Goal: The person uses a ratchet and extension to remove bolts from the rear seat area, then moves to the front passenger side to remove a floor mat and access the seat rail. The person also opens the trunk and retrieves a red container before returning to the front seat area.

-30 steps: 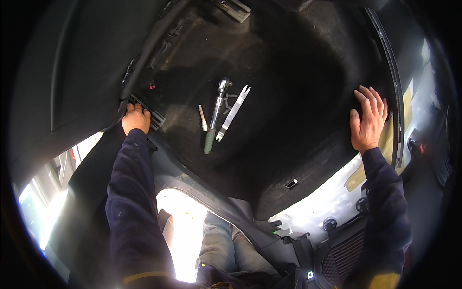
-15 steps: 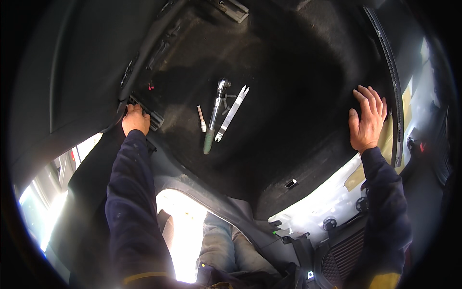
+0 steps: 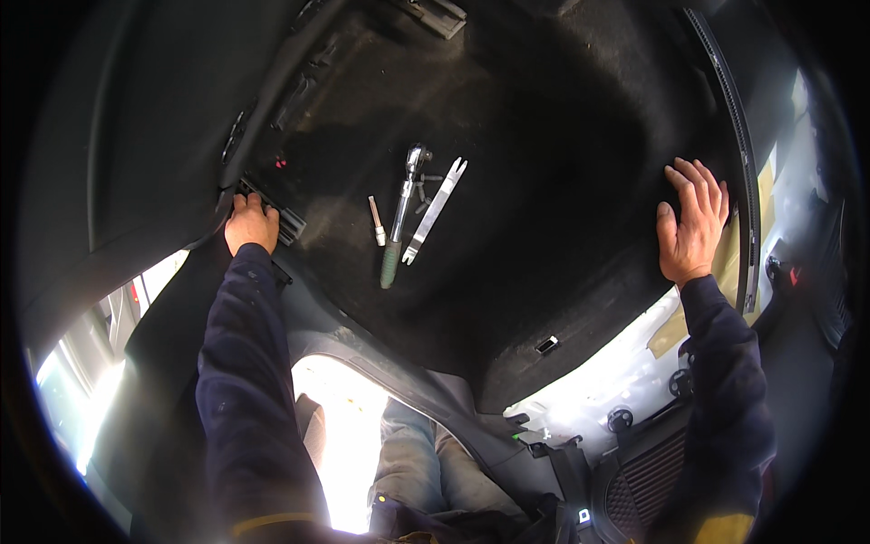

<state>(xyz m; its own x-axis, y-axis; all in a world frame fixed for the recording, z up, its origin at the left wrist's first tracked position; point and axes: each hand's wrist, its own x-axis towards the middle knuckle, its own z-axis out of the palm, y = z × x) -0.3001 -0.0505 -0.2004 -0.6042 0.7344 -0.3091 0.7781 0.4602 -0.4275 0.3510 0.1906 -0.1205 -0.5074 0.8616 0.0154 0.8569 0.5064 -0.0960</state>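
My left hand (image 3: 251,225) has its fingers curled over a dark grey rail (image 3: 288,224) at the left edge of the black carpeted floor (image 3: 544,254); the fingertips are partly hidden. My right hand (image 3: 691,219) lies with fingers spread on the carpet beside the right-hand edge strip (image 3: 745,181). Between my hands lie a chrome ratchet with a green handle (image 3: 390,265), a silver forked trim tool (image 3: 435,208), a bit socket (image 3: 379,234) and several small grey pieces (image 3: 422,201) beside the ratchet.
A black panel (image 3: 136,136) rises at left. Another rail (image 3: 439,20) is at the far edge. At lower right are white bodywork with tape (image 3: 580,390) and a ribbed dark panel (image 3: 648,476). A bright opening (image 3: 335,435) shows my legs (image 3: 412,453) below.
Both hands stay in almost the same places and poses. The view shifts very slightly, so the tools appear a little higher and further left in the picture.
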